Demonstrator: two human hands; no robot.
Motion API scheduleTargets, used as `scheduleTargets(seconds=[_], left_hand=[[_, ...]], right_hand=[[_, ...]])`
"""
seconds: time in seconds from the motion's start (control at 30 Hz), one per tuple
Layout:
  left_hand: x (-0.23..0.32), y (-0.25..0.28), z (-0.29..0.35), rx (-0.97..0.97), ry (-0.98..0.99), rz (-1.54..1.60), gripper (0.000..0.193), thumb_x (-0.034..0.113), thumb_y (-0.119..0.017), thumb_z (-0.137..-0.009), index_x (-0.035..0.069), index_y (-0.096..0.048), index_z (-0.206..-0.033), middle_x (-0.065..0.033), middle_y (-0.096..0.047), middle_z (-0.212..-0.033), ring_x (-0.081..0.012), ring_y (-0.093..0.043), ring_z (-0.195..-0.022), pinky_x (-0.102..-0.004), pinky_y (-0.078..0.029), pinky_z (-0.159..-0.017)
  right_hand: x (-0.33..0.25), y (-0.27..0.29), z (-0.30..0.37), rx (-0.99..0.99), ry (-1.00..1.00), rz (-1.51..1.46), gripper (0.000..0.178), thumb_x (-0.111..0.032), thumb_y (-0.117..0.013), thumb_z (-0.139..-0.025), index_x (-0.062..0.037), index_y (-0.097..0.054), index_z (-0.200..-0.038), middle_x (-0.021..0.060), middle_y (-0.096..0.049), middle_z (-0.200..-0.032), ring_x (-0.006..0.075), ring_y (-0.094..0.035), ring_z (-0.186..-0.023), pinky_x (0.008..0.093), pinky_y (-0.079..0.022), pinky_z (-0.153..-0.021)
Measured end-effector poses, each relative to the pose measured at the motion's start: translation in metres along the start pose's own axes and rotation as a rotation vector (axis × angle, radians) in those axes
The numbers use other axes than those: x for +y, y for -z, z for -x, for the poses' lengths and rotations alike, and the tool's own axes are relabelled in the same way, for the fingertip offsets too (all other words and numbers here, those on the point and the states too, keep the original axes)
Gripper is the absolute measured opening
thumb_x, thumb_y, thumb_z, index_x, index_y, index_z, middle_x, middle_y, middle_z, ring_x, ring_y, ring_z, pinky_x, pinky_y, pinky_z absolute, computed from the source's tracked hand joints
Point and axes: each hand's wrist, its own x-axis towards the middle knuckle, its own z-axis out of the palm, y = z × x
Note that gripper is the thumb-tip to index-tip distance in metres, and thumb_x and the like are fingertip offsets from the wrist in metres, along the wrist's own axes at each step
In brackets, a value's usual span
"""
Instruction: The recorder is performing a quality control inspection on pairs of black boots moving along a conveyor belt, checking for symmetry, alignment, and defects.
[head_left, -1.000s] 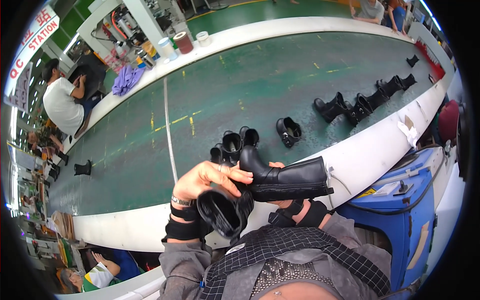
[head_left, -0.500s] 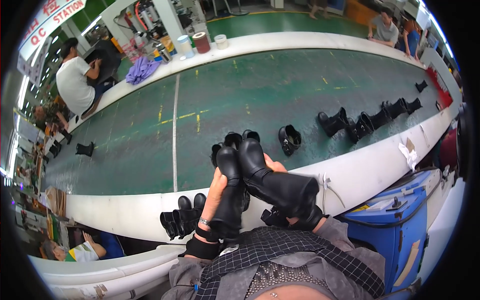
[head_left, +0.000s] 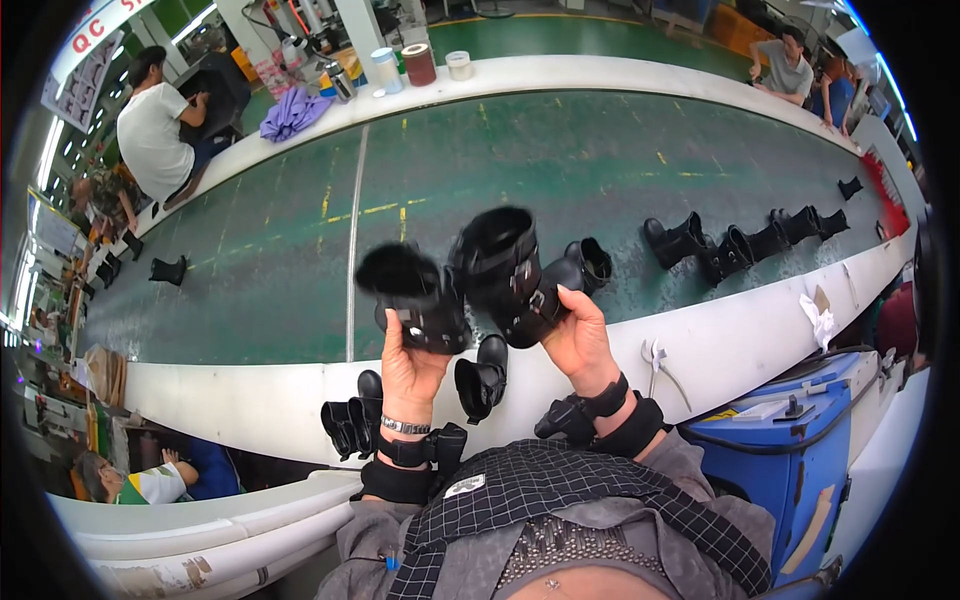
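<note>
My left hand (head_left: 412, 375) is closed around a black ankle boot (head_left: 425, 310), its thumb on the boot's near side. Beside it, my right hand (head_left: 580, 345) grips the matching black boot (head_left: 505, 285) with buckled straps. Both boots are raised over the near edge of the green belt, their shaft openings up and facing away; motion blurs them a little. On the white ledge just below, between my wrists, rests another boot (head_left: 483, 378). One more boot (head_left: 585, 265) on the belt is partly covered by the one in my right hand. Several boots (head_left: 345, 425) stand left of my left wrist.
The green conveyor belt (head_left: 270, 260) runs across, bordered by a white ledge (head_left: 240, 400). More boots (head_left: 730, 250) line its right side. Pliers (head_left: 655, 362) lie on the ledge near a blue machine (head_left: 760, 470). Across the belt are tubs (head_left: 420, 65) and a seated person (head_left: 155, 130).
The two held boots have turned from toes up and away to shaft openings up and away, showing their buckles. My hands have moved farther apart, uncovering the boot on the ledge.
</note>
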Motion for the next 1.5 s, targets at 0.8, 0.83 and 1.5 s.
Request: scheduleTargets(seconds=[0.8, 0.83, 1.5], left_hand=[[-0.024, 0.013, 0.006, 0.13, -0.005, -0.038, 0.051, 0.036, -0.057, -0.089, 0.004, -0.041, -0.126, -0.0185, -0.047, -0.127, -0.036, -0.046, -0.119, -0.0619, -0.04, -0.096], [-0.025, 0.013, 0.006, 0.13, -0.005, -0.035, 0.051, 0.036, -0.057, -0.089, 0.004, -0.041, -0.126, -0.0185, -0.047, -0.127, -0.036, -0.046, -0.119, -0.0619, -0.04, -0.096], [-0.026, 0.009, 0.007, 0.074, -0.076, -0.159, 0.05, 0.038, -0.05, -0.092, 0.003, -0.042, -0.127, -0.017, -0.05, -0.126, -0.0336, -0.049, -0.117, -0.0579, -0.042, -0.096]], right_hand=[[0.037, 0.004, 0.023, 0.139, 0.075, 0.118, 0.032, -0.022, -0.057, -0.088, 0.0007, -0.056, -0.109, 0.0119, -0.06, -0.109, 0.0235, -0.059, -0.103, 0.0411, -0.049, -0.092], [0.037, 0.005, 0.023, 0.139, 0.075, 0.12, 0.032, -0.022, -0.057, -0.088, 0.0007, -0.056, -0.109, 0.0119, -0.06, -0.109, 0.0235, -0.059, -0.103, 0.0411, -0.049, -0.092], [0.038, 0.006, 0.02, 0.081, 0.07, 0.165, 0.035, -0.024, -0.052, -0.089, 0.0016, -0.055, -0.112, 0.0128, -0.061, -0.112, 0.0247, -0.059, -0.104, 0.0397, -0.049, -0.091]])
